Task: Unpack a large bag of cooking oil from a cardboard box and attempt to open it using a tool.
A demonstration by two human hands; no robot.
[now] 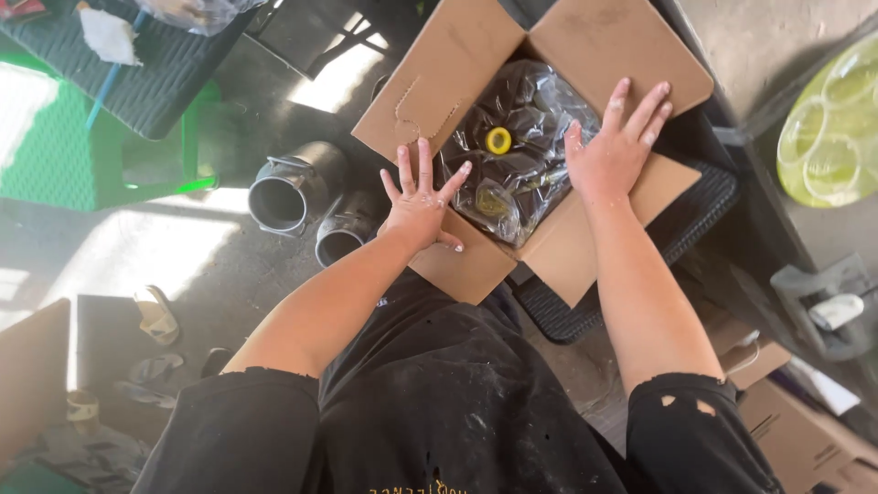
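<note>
An open cardboard box (585, 55) stood in front of the person, its four flaps folded outward, resting on a dark woven seat (695, 206). Inside lay a clear plastic bag (526, 137) wrapped over dark contents, with a yellow cap (498, 140) showing near the middle. The left hand (421, 206) lay flat on the box's near-left flap, fingers spread and open, gripping nothing, the fingertips reaching the edge of the bag. The right hand (617, 146) lay with its palm at the box's right edge, fingers spread and open across the right flap, the thumb side touching the bag; it held nothing either. Both hands looked dusted with pale powder. On the concrete floor to the left of the box lay two grey metal pipes (306, 201) side by side, open ends toward the camera. Farther left stood a green plastic stool (64, 155) with a dark mat (137, 73) over it. Sandals (155, 316) lay at lower left. A yellow-green tray (832, 128) showed at the right edge, and another cardboard carton (796, 430) sat at lower right.
</note>
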